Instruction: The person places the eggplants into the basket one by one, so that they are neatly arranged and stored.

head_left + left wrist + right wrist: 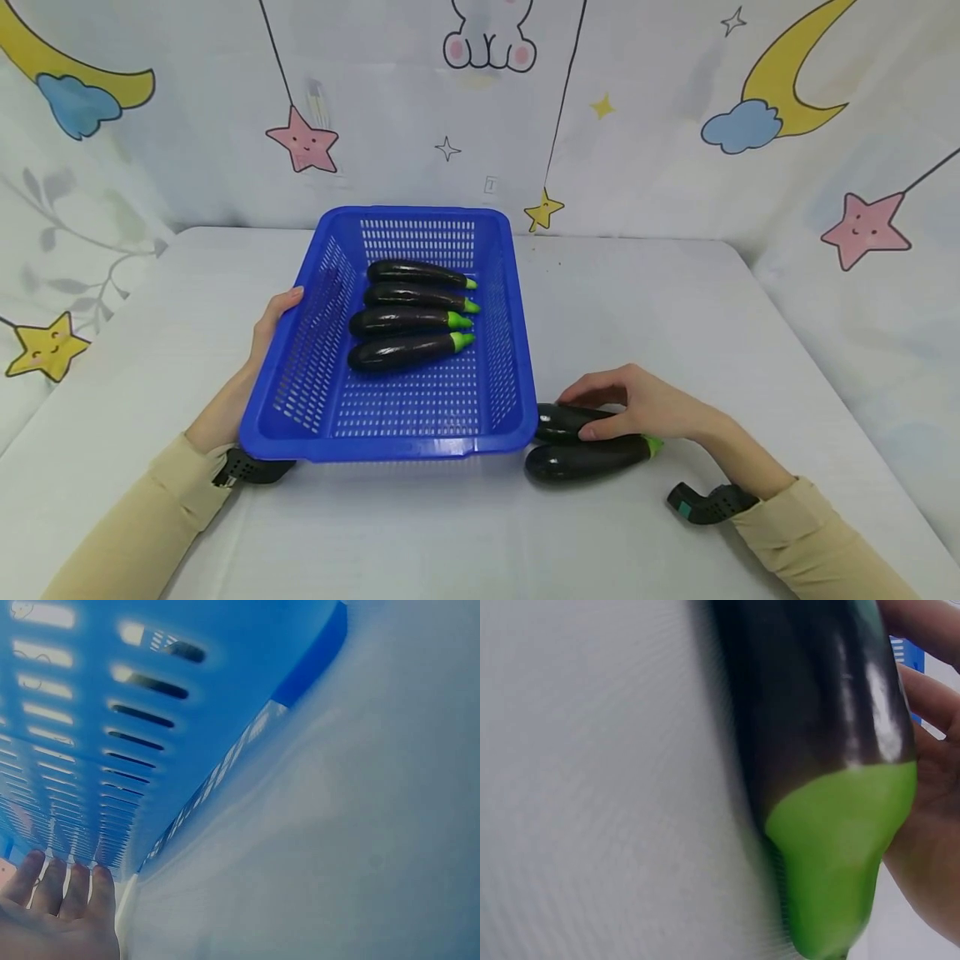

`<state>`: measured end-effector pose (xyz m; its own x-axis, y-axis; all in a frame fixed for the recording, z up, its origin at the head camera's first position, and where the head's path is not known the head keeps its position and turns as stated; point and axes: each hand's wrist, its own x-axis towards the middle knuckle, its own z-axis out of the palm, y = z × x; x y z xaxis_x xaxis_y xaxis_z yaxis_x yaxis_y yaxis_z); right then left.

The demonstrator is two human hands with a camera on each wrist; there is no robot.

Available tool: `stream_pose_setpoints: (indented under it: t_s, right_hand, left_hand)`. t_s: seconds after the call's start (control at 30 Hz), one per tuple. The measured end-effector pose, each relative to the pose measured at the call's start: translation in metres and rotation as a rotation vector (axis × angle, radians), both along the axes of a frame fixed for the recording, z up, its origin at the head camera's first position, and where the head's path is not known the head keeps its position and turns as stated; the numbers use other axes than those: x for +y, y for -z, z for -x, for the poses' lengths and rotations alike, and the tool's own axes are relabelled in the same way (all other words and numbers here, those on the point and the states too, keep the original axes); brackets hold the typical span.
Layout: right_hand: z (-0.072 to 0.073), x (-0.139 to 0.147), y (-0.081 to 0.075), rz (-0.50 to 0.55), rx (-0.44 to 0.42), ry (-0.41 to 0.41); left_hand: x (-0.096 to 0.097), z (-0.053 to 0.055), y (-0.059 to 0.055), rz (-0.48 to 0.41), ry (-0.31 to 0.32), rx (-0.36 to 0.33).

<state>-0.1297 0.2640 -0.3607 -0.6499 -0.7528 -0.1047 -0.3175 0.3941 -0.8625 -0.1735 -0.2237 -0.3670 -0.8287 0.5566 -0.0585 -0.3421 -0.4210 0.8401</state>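
At the left, the left hand (257,348) rests against the blue perforated basket (390,447) holding four eggplants (408,322); whether its fingers grip, I cannot tell. Just right of the basket, the right hand (637,404) pinches the farther loose eggplant (553,422) from above, long axis sideways, blunt end basketward, beside the nearer eggplant (585,461).

Left arm (135,517) is slanting in from the near left of the blue basket (386,448), left hand (268,325) gripping the basket's left side, four fingers (75,891) pressing side by side against its outside. Right arm (825,542) is angling in from the basket's near right, right hand (637,404) arching just beside its near right corner, thumb and fingers pinching, tips pointing basketward. Bare forearms (750,454) are showing past beige cuffs (780,518), one each side of the basket.
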Motion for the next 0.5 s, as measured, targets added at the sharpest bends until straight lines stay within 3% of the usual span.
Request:
stream_pose_setpoints:
  t_s: [0.33, 0.5]
  right_hand:
    - [-0.0006, -0.0001, 0.0025, -0.026, 0.033, 0.005]
    - [-0.0006, 0.0003, 0.0029, -0.018, 0.027, 0.002]
  left_hand:
    - [0.0016, -0.0009, -0.0002, 0.082, -0.024, 0.040]
    - [0.0007, -0.0008, 0.0006, 0.073, -0.028, 0.038]
